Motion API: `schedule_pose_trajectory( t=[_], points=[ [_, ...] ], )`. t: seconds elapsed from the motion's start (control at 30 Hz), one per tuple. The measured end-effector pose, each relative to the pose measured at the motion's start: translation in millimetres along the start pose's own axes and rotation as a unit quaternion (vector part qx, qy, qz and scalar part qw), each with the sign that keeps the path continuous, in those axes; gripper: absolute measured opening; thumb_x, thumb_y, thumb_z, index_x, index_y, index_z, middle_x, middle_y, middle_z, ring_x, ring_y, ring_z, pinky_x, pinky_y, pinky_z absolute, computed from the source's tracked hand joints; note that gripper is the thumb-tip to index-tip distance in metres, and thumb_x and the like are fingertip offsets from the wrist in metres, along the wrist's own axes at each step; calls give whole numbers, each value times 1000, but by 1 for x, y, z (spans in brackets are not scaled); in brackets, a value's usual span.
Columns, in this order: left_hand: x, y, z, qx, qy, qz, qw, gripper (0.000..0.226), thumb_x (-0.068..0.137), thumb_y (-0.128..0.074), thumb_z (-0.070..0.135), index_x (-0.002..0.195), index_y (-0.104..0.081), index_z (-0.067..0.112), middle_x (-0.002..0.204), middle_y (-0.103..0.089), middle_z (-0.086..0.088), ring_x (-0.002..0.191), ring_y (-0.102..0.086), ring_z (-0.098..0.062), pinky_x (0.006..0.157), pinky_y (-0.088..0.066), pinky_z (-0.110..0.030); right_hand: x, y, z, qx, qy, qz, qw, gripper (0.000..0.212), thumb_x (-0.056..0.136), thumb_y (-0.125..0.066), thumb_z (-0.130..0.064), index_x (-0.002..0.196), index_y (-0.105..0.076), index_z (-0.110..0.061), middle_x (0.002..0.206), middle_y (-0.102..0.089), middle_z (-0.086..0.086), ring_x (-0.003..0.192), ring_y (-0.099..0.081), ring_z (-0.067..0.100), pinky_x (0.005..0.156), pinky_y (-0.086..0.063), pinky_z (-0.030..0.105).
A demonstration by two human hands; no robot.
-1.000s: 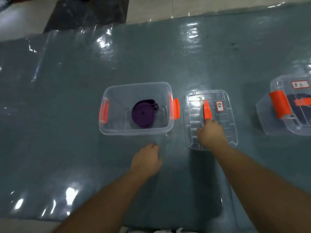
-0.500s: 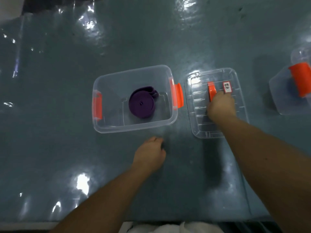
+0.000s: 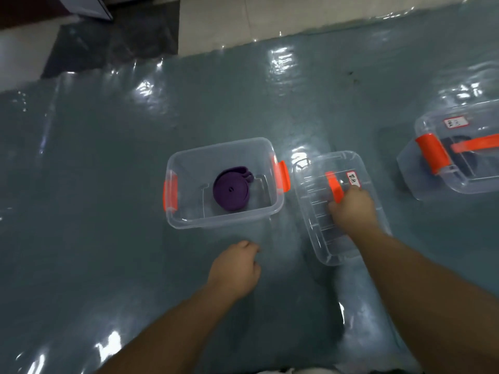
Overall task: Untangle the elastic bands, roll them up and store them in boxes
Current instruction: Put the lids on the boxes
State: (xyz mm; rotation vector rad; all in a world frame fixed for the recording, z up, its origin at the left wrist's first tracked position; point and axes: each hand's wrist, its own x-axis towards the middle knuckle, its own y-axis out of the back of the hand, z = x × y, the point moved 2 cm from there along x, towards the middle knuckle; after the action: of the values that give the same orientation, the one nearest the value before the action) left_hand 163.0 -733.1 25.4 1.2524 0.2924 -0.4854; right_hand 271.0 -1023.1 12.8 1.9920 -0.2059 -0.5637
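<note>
Glossy grey matting carries an open box (image 3: 224, 182) with the rolled purple band (image 3: 231, 190) inside. Beside it, the right hand (image 3: 352, 210) grips the lid (image 3: 339, 209) by its orange handle (image 3: 334, 186); the left hand (image 3: 234, 268) rests loosely curled, empty. Lift the lid level, square it over the rim, then press both clips.

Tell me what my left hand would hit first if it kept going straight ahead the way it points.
Probably the near wall of the open clear box holding the rolled purple band; the left hand points toward it.
</note>
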Motion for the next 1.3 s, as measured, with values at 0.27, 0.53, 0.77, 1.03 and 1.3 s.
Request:
schedule_pose_trajectory(
  t=[0.27, 0.53, 0.77, 1.03, 1.3],
  points=[
    [-29, 32, -12, 10, -43, 91, 995, 42, 99, -49, 29, 139, -59, 32, 138, -60, 11, 126, -57, -16, 97, -49, -30, -22, 68, -59, 72, 99, 64, 990, 18, 82, -72, -20, 91, -63, -7, 93, -66, 18, 83, -63, 38, 73, -50, 39],
    [-50, 71, -49, -6, -51, 186, 981, 34, 92, -55, 31, 122, -71, 26, 119, -70, 7, 109, -67, -20, 88, -56, -35, -54, 73, -147, -75, 235, 11, 969, 33, 85, -71, -29, 113, -63, -14, 115, -62, 10, 103, -62, 35, 87, -54, 44],
    [-56, 105, -107, -56, 26, 270, 961, 20, 94, -60, 30, 107, -73, 23, 107, -73, 6, 99, -68, -22, 83, -57, -37, -75, 41, -207, -194, 342, -18, 919, 37, 88, -63, -25, 124, -61, -19, 124, -60, 6, 117, -57, 32, 94, -53, 45],
    [-44, 111, -137, -176, 95, 260, 945, 27, 102, -57, 37, 116, -68, 18, 113, -67, -1, 105, -64, -23, 90, -53, -39, -83, 4, -250, -279, 390, -39, 877, 41, 89, -61, -19, 129, -58, -19, 125, -58, 5, 119, -55, 30, 94, -47, 42],
    [-20, 123, -132, -238, 136, 231, 934, 32, 101, -60, 34, 124, -64, 12, 115, -67, -10, 103, -67, -30, 90, -54, -41, -85, -14, -258, -280, 413, -44, 866, 41, 94, -58, -15, 135, -56, -20, 130, -58, 4, 122, -53, 27, 96, -47, 40]
  ],
)
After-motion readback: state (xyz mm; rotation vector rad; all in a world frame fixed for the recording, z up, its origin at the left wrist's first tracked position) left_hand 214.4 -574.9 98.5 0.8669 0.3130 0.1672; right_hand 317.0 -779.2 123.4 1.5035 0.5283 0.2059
